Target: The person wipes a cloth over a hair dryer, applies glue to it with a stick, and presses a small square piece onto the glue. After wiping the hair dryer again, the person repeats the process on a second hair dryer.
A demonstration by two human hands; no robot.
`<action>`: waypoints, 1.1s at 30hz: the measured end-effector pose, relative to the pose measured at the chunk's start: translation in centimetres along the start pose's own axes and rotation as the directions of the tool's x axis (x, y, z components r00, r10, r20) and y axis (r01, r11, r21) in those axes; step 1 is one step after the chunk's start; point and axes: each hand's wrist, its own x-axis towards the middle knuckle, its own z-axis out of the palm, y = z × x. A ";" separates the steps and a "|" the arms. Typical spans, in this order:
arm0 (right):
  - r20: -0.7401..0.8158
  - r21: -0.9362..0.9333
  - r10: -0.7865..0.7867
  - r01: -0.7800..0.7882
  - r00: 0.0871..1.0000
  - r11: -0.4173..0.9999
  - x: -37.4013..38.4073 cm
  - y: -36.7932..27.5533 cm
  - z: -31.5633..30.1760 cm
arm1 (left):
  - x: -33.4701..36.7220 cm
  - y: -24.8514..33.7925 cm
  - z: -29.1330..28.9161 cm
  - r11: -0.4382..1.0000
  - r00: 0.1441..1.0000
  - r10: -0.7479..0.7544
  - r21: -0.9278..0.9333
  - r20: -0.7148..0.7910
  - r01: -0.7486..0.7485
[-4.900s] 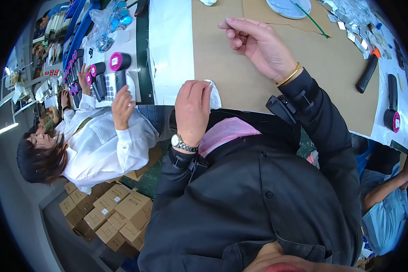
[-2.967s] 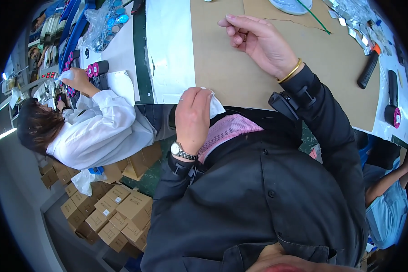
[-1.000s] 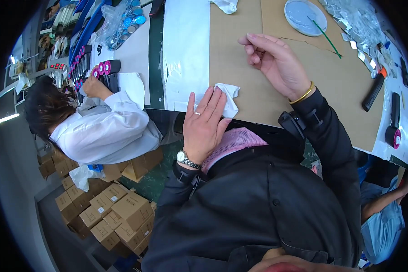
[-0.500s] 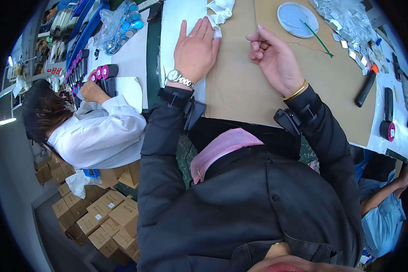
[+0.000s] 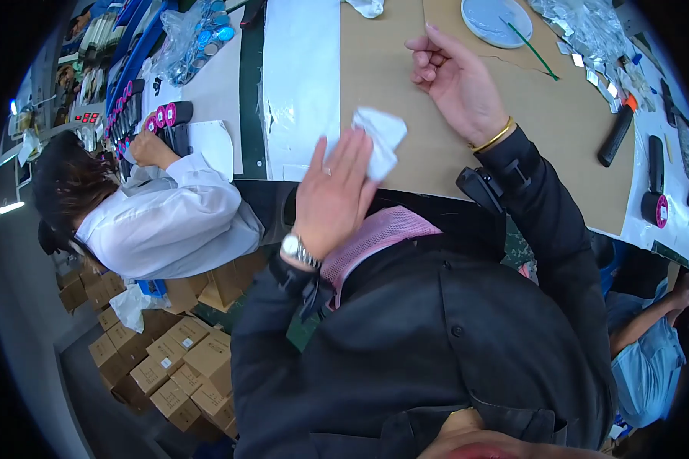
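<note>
My left hand [image 5: 338, 187] is at the near edge of the table, palm down, with its fingers together and stretched out. They press a crumpled white cloth [image 5: 383, 138], which sticks out past the fingertips and on the thumb side. My right hand [image 5: 463, 88] rests on its side on the brown cardboard sheet [image 5: 413, 92], fingers loosely curled, one of them straighter. I see nothing in its palm. Beyond it lies a round white dish [image 5: 486, 23] with a thin green stick [image 5: 536, 53] leaning across its rim.
Right of the cardboard are an orange-and-black knife [image 5: 618, 134], a black tool with a pink disc [image 5: 655, 191] and plastic-wrapped pieces [image 5: 582, 27]. Another white piece [image 5: 367, 6] lies at the far edge. A co-worker in white [image 5: 168, 218] works at left; another in blue [image 5: 647, 359] is at right.
My left hand has come back from the far side to the near table edge, drawing the white cloth with it. My right hand has barely moved.
</note>
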 end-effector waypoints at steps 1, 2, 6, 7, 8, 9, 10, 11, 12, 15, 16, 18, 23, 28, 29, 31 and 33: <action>0.008 -0.011 0.002 -0.002 1.000 1.000 0.1 -0.1 0.0 | 1.5 -0.7 0.5 1.000 0.998 -0.010 0.016 -0.059 0.011; 0.011 -0.014 0.005 -0.005 1.000 1.000 0.3 0.0 -0.1 | 3.2 -1.7 0.9 1.000 0.998 -0.014 0.014 -0.062 0.015; -0.002 0.009 0.000 0.000 1.000 1.000 0.8 0.1 -1.0 | 5.8 -3.1 1.3 0.984 0.979 0.028 0.176 -0.204 0.009; -0.006 0.007 0.000 0.000 1.000 1.000 0.9 0.0 -0.9 | 5.8 -3.1 1.3 0.984 0.978 0.015 0.176 -0.206 0.022; -0.008 0.006 0.001 -0.001 1.000 1.000 1.0 -0.1 -0.6 | 5.7 -3.1 1.3 0.983 0.978 0.000 0.178 -0.207 0.038; -0.018 0.008 0.000 0.000 1.000 1.000 1.0 -0.3 -0.7 | 4.9 -2.5 1.2 0.984 0.978 0.009 0.177 -0.208 0.029; -0.026 0.009 -0.006 0.006 1.000 1.000 0.9 -0.3 -0.9 | 2.9 -1.4 1.0 0.986 0.985 -0.006 0.161 -0.175 0.035; -0.012 0.004 -0.015 0.015 1.000 1.000 1.0 -0.4 -1.1 | 1.2 -0.4 0.8 0.989 0.990 -0.020 0.145 -0.141 0.041; 0.010 0.001 -0.020 0.020 1.000 1.000 1.0 -0.3 -1.0 | -0.4 0.5 0.5 0.988 0.990 -0.019 0.147 -0.137 0.039; 0.046 -0.013 -0.022 0.023 0.999 1.000 1.3 0.0 -0.1 | -3.4 1.3 0.4 0.998 0.992 -0.052 0.023 -0.112 0.055; 0.059 -0.030 -0.023 0.025 0.998 0.999 1.4 0.1 0.2 | -3.6 0.9 1.0 0.999 0.986 -0.041 0.018 -0.163 0.045; 0.074 -0.051 -0.028 0.032 0.997 0.998 1.9 0.2 0.7 | -3.2 0.0 1.6 1.000 0.962 -0.015 0.010 -0.271 0.018; 0.033 -0.125 -0.079 0.082 0.996 0.989 3.1 0.7 0.9 | -2.6 -2.2 1.2 0.995 0.941 -0.075 -0.081 -0.329 0.050; 0.054 -0.126 -0.097 0.103 0.994 0.987 0.7 -0.3 3.0 | -3.0 -3.5 -0.3 0.037 0.668 -0.726 -0.961 0.163 0.275; 0.090 -0.163 -0.109 0.122 0.990 0.979 -0.4 -0.6 3.8 | -3.4 -4.0 -0.7 -0.191 0.716 -0.679 -0.981 0.162 0.041; 0.092 -0.214 -0.085 0.103 0.992 0.971 -2.1 -0.6 4.2 | -3.5 -4.3 -0.8 -0.414 0.766 -0.628 -0.892 0.137 -0.180; 0.087 -0.309 -0.047 0.072 0.995 0.948 -3.9 -0.8 4.5 | -3.3 -3.9 -1.1 -0.508 0.776 -0.603 -0.839 0.187 -0.193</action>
